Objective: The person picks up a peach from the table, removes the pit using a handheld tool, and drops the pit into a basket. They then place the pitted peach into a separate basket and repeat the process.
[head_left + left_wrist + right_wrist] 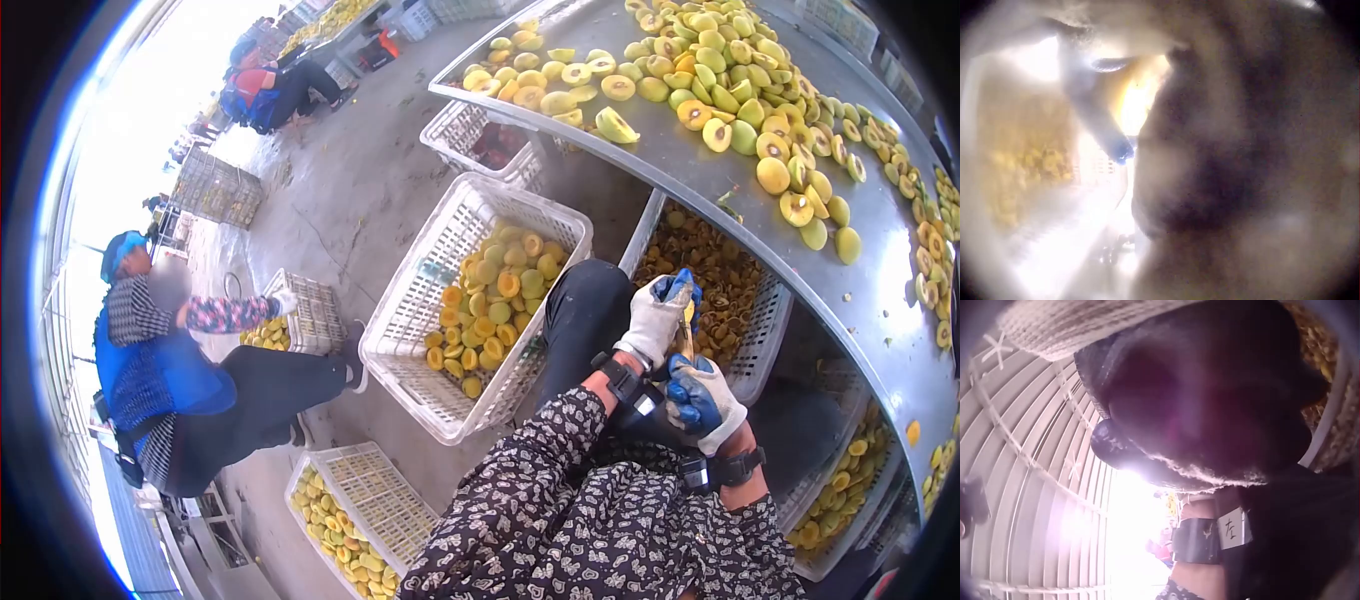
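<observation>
In the head view my left hand (658, 318), in a white glove with blue coating, pinches a yellow piece of fruit (1136, 103). That fruit is mostly covered by the fingers, and shows as a bright patch in the left wrist view. Just below and to the right, my right hand (706, 402), gloved likewise, has its blue fingers curled round a slim tan tool (687, 345) that points up towards the fruit. I cannot tell the tool's kind. The right wrist view shows mainly the dark curled glove fingers (1204, 406). Both hands are above a crate (765, 335) of brown scraps.
A metal table (690, 165) piled with halved yellow-green fruit (720, 75) slopes across the right. Left of my knee stands a white crate (400, 345) of fruit halves. More crates (375, 490) surround the seat. Another person (170, 370) sits at left, one (275, 90) farther back.
</observation>
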The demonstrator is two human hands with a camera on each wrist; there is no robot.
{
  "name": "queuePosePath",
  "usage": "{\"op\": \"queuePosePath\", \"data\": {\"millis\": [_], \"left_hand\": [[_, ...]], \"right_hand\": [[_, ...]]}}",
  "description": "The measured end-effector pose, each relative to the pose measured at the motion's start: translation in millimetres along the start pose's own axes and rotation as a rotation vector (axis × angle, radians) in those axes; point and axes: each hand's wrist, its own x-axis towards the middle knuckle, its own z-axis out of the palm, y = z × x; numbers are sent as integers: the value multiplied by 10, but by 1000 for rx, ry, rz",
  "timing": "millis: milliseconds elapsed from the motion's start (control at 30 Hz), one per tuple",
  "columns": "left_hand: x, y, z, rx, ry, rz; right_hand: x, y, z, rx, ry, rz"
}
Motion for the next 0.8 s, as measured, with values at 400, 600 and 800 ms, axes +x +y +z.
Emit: {"op": "queuePosePath", "data": {"millis": [400,600,800], "left_hand": [[23,51,-10,345,24,65],[-46,299,60,490,-198,-220],[59,266,33,691,-321,-234]], "right_hand": [[14,-52,-5,-336,185,-7],[-131,-3,-163,156,-71,85],[-145,21,-203,318,-251,170]]}}
